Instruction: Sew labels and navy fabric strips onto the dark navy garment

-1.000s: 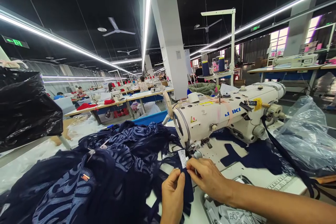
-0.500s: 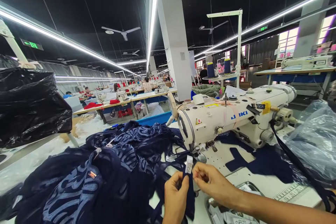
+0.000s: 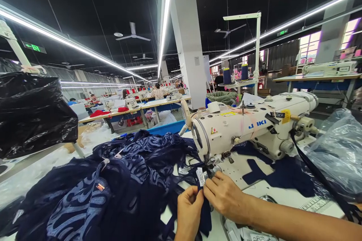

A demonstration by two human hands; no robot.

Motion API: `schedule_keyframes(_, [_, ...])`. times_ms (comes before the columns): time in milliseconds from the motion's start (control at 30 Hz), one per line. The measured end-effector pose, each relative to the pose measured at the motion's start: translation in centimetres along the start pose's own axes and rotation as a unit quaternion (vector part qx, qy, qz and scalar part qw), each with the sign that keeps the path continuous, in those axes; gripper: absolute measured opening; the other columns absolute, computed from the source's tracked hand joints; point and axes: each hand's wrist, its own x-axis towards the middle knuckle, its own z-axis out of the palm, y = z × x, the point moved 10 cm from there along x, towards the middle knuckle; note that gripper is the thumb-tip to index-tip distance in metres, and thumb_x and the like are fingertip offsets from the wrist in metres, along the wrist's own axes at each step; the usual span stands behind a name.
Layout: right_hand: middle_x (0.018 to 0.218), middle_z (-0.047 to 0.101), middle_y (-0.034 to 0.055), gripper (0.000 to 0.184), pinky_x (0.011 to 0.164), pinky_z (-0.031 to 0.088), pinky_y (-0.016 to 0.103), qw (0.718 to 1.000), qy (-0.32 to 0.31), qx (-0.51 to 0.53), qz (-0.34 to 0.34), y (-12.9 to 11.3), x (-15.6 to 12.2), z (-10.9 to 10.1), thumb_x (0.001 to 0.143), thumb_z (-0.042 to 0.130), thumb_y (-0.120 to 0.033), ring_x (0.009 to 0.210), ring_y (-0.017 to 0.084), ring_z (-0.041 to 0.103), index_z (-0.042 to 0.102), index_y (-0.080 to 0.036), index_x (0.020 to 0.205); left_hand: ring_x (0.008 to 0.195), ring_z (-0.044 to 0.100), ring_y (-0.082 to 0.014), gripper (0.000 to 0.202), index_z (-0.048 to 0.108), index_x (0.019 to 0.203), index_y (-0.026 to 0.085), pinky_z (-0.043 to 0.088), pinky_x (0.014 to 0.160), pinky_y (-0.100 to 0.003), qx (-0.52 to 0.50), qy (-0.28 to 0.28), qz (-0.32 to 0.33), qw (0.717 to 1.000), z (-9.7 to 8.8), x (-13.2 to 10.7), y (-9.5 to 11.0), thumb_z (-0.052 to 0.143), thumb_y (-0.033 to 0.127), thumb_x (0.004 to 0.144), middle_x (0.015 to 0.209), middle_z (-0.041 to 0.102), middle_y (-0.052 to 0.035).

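My left hand (image 3: 189, 210) pinches a narrow navy fabric strip (image 3: 206, 220) between thumb and fingers. A small white printed label (image 3: 200, 177) stands up at the strip's upper end, just above my fingertips. My right hand (image 3: 224, 196) is closed beside the label, its fingertips against the strip's right side; what they grip is hidden. Both hands are just below the needle area of a white sewing machine (image 3: 234, 130). Navy garments with light blue swirl patterns (image 3: 82, 203) are heaped to the left of my hands.
A metal tray (image 3: 226, 229) of white labels (image 3: 258, 236) lies partly under my right forearm. Navy fabric pieces (image 3: 291, 175) and clear plastic (image 3: 333, 147) lie to the right. A black plastic bag (image 3: 36, 116) hangs at left. Other people sit among sewing tables farther back.
My right hand has moved slightly left and in against the strip, turning its back more to view. The label has tilted left. My left hand stays nearly in place.
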Motion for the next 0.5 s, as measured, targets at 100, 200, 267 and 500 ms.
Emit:
schedule_keyframes(100, [0.058, 0.046, 0.0005, 0.019, 0.049, 0.028, 0.026, 0.97, -0.022, 0.2, 0.139, 2.6, -0.1, 1.0, 0.073, 0.036, -0.004, 0.049, 0.012, 0.037, 0.047, -0.016, 0.063, 0.047, 0.042, -0.0103, 0.034, 0.057, 0.05, 0.016, 0.034, 0.047, -0.022, 0.024, -0.019, -0.001, 1.0, 0.2, -0.1, 0.7, 0.07, 0.046, 0.056, 0.049, 0.051, 0.0003])
schedule_keyframes(200, [0.053, 0.037, -0.0048, 0.012, 0.045, 0.027, 0.021, 0.825, -0.04, 0.452, 0.336, 5.2, -1.6, 3.8, 0.073, 0.04, -0.012, 0.048, 0.009, 0.034, 0.045, -0.017, 0.063, 0.047, 0.042, -0.0095, 0.035, 0.059, 0.054, 0.015, 0.034, 0.047, -0.021, 0.001, -0.008, 0.012, 1.0, 0.0, 0.0, 0.7, 0.069, 0.049, 0.057, 0.05, 0.05, 0.0012])
schedule_keyframes(267, [0.05, 0.033, -0.0067, 0.011, 0.044, 0.025, 0.02, 0.745, -0.038, 0.54, 0.39, 5.2, -2.1, 5.0, 0.073, 0.043, -0.018, 0.046, 0.008, 0.03, 0.045, -0.017, 0.063, 0.05, 0.044, -0.0099, 0.037, 0.058, 0.055, 0.016, 0.036, 0.05, -0.021, -0.038, -0.009, 0.012, 0.999, 0.0, 0.2, 0.3, 0.071, 0.05, 0.055, 0.051, 0.051, 0.0014])
schedule_keyframes(500, [0.048, 0.041, -0.0068, 0.011, 0.044, 0.028, 0.018, 0.659, -0.054, 0.635, 0.399, 3.6, -2.1, 6.5, 0.072, 0.045, -0.025, 0.044, 0.006, 0.036, 0.046, -0.016, 0.066, 0.045, 0.044, -0.0105, 0.041, 0.057, 0.057, 0.016, 0.037, 0.048, -0.022, -0.066, -0.046, -0.025, 0.996, 1.0, 0.4, -0.2, 0.067, 0.055, 0.056, 0.047, 0.05, 0.0015])
